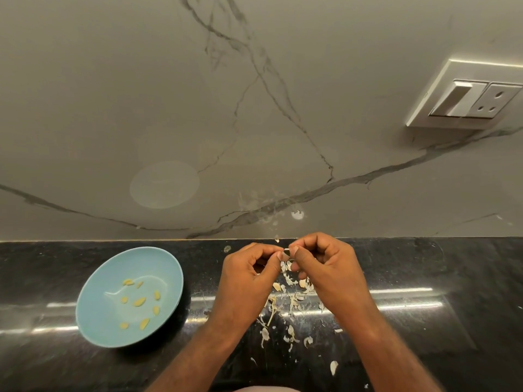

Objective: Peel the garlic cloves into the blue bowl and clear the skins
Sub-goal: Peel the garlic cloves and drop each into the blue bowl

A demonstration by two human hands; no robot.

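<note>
Dark worktop (424,349): my left grip (249,275) and right grip (328,267) pinch one garlic clove (286,251) over the skins (288,301), sparing the blue bowl (158,264).

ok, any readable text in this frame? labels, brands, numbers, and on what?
None readable.
Switch and socket plate: no visible marking.
Blue bowl: plain, no print.
Black counter and marble wall: no text.
</note>
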